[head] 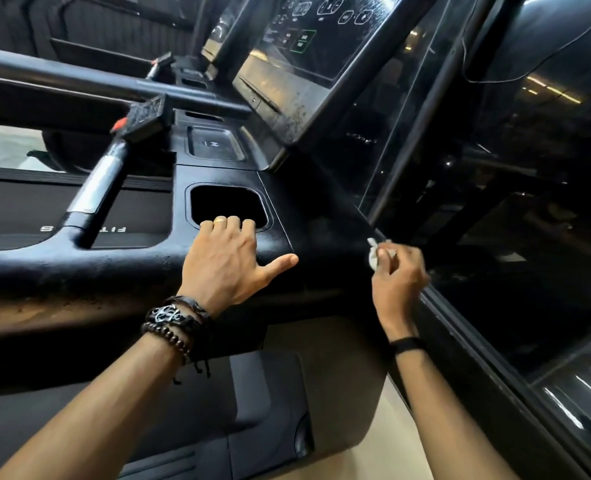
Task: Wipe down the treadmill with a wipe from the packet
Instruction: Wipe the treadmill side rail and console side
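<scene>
The matte black, grainy plastic treadmill console [287, 209] fills the middle of the frame, with a rounded-square cup recess [226, 204] at centre and a glossy dark control screen [307, 39] at upper right. The left hand [226, 259] lies flat on the console with relaxed fingers, their tips at the recess's lower rim and the thumb spread. Right of centre, the right hand [396, 275] pinches a small crumpled white wipe [373, 252] against the console's right edge.

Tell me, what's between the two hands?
In the head view, only bare black treadmill console plastic lies between the left hand and the right hand holding the white wipe.
</scene>
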`<state>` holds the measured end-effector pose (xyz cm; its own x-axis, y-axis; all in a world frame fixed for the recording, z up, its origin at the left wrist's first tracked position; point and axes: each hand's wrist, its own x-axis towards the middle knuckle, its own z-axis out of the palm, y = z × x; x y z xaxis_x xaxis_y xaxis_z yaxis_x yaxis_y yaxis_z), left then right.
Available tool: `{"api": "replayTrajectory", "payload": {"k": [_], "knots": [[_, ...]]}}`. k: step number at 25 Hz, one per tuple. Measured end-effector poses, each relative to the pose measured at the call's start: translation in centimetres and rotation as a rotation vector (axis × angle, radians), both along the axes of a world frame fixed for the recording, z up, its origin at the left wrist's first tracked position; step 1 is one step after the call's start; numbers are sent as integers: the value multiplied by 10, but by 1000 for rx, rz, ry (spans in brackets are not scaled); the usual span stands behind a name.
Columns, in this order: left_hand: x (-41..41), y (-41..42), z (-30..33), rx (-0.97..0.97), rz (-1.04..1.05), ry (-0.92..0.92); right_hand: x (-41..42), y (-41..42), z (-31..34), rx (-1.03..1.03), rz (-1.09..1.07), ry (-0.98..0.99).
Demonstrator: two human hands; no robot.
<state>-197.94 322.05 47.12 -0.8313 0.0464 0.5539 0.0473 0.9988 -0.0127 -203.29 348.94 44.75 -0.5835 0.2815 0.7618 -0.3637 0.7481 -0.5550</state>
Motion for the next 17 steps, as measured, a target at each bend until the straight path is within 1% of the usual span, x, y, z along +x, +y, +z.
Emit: {"api": "replayTrajectory", "payload": {"k": [1,2,4,6,7,8,10,11,12,13,15,16,17], "knots": [[0,1,-1,0,-5,2,-8,-6,9,-45,-39,-45],[0,2,-1,1,-9,1,-9,-21,16,-26,-9,-70],[0,1,0,6,-1,5,6,-54,13,168,193,-89],[-1,0,0,7,3,2,12,-44,5,319,330,-38],[-1,1,-1,-1,3,5,9,-29,8,314,337,-30],[-2,1,-2,-7,5,11,-3,-12,12,260,284,-51],[-3,2,-2,-7,5,18,-26,8,26,112,112,-170],[-3,2,-3,-2,2,14,-34,2,32,101,63,-229],[-2,0,-3,2,2,15,-34,-15,33,141,89,-264],[-1,0,-3,5,4,20,-30,-33,30,219,173,-261],[-2,2,-3,3,13,25,-16,-48,21,341,373,-167],[-3,2,-3,-6,21,17,-14,-42,21,357,443,-126],[-5,3,-3,-13,23,10,-19,-30,26,329,459,-127]]}}
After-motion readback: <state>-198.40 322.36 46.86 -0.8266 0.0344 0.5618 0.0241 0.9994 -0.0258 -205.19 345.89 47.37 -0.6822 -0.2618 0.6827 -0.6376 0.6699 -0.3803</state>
